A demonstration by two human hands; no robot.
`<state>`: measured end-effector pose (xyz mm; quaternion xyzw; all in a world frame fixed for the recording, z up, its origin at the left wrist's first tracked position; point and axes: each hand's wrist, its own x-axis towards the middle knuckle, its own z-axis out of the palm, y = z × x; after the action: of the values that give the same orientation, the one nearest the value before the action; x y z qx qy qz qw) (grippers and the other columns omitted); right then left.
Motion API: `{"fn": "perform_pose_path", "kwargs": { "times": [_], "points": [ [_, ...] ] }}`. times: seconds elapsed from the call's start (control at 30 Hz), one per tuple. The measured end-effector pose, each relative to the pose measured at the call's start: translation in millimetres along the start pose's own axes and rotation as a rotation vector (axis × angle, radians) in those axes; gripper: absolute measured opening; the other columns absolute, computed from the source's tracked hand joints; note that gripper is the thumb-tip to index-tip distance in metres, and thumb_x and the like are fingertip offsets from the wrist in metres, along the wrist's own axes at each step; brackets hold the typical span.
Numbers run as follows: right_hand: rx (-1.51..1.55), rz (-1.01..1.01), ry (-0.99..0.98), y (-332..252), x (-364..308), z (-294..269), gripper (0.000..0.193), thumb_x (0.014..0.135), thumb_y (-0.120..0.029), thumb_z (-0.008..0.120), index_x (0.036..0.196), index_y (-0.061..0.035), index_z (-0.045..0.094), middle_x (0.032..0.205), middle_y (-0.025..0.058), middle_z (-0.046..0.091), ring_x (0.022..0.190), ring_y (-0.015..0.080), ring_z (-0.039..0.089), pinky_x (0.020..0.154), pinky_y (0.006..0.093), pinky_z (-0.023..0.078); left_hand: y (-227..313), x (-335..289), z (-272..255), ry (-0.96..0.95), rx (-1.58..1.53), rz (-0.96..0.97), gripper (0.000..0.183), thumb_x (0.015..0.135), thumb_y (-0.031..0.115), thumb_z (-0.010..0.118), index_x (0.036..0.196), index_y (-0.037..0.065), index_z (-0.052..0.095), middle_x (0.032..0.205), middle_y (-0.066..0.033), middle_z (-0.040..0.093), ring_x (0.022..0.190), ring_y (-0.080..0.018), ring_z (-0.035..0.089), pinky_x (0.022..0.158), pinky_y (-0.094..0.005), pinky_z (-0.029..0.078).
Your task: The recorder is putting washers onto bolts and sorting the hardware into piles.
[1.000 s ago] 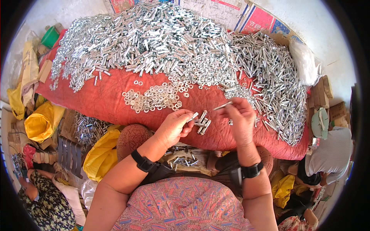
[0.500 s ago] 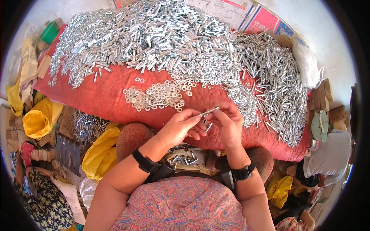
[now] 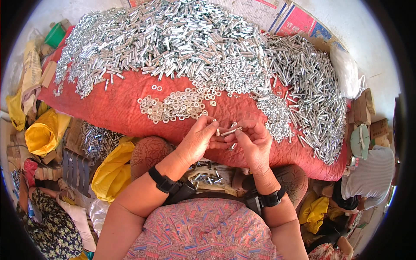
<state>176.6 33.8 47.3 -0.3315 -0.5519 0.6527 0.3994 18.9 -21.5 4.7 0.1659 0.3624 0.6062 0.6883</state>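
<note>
Over the near edge of a red woven cloth (image 3: 123,93), my left hand (image 3: 195,141) pinches a short silver metal sleeve (image 3: 218,131) between thumb and fingertips. Close against it, my right hand (image 3: 256,143) grips a thin metal bolt (image 3: 230,131), tilted up to the right. Another small shiny metal piece (image 3: 233,147) shows below the right fingers; how it is held I cannot tell. Just beyond my hands lies a patch of flat washers (image 3: 171,107). To their right is a heap of small nuts (image 3: 276,117).
Metal sleeves (image 3: 173,43) form a big pile along the back, with bolts (image 3: 310,91) heaped at right. Finished-looking metal pieces (image 3: 208,178) lie between my knees. Yellow sacks (image 3: 112,171) stand at left. Other people, one in a grey top (image 3: 370,173), sit on both sides.
My hands have shifted slightly, the right one a little lower. The left fingertips now hold a short sleeve upright beside the bolt, where before both hands met along the bolt.
</note>
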Motion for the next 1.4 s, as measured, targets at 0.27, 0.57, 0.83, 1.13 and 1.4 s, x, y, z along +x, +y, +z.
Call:
{"fn": "perform_pose_path", "kwargs": {
  "times": [0.27,0.57,0.83,1.13,1.4],
  "points": [
    [-0.123,-0.140,-0.045,7,-9,11,0.016,0.090,0.011,0.051,0.102,0.0017,0.054,0.104,0.0172,0.068,0.089,0.0170,0.069,0.076,0.0282,0.057,-2,0,-3,0.020,-0.106,0.000,0.016,0.101,0.023,0.047,0.104,0.008,0.042,0.110,-0.0187,0.061,0.098,-0.0282,0.066,0.083,-0.0428,0.057],
    [-0.167,-0.234,-0.062,18,-11,8,0.021,0.088,0.014,0.051,0.103,0.0011,0.056,0.100,0.0121,0.068,0.090,0.0150,0.069,0.077,0.0256,0.056,1,1,-2,0.022,-0.186,0.073,0.015,0.101,0.021,0.047,0.105,0.007,0.042,0.113,-0.0235,0.060,0.105,-0.0306,0.063,0.084,-0.0413,0.057],
    [-0.236,-0.278,-0.074,19,-9,9,0.016,0.086,0.012,0.056,0.097,0.0019,0.057,0.098,0.0107,0.067,0.089,0.0165,0.069,0.075,0.0266,0.056,1,3,-4,0.030,-0.213,0.084,0.012,0.102,0.020,0.043,0.107,0.008,0.044,0.115,-0.0257,0.061,0.106,-0.0317,0.063,0.082,-0.0382,0.057],
    [-0.387,-0.404,-0.009,24,-6,18,0.016,0.081,0.012,0.061,0.092,0.0003,0.058,0.088,0.0101,0.066,0.080,0.0179,0.069,0.069,0.0276,0.056,4,3,-5,0.035,-0.216,0.110,0.015,0.102,0.022,0.042,0.108,0.008,0.045,0.116,-0.0242,0.061,0.108,-0.0320,0.062,0.082,-0.0381,0.056],
    [-0.891,-0.546,-0.093,12,10,24,0.009,0.082,-0.007,0.070,0.084,-0.0028,0.062,0.078,0.0117,0.063,0.067,0.0300,0.064,0.057,0.0347,0.050,1,4,-8,0.078,-0.190,0.087,0.012,0.101,0.022,0.046,0.106,0.010,0.047,0.116,-0.0219,0.062,0.103,-0.0268,0.064,0.082,-0.0333,0.053]
  ]
}}
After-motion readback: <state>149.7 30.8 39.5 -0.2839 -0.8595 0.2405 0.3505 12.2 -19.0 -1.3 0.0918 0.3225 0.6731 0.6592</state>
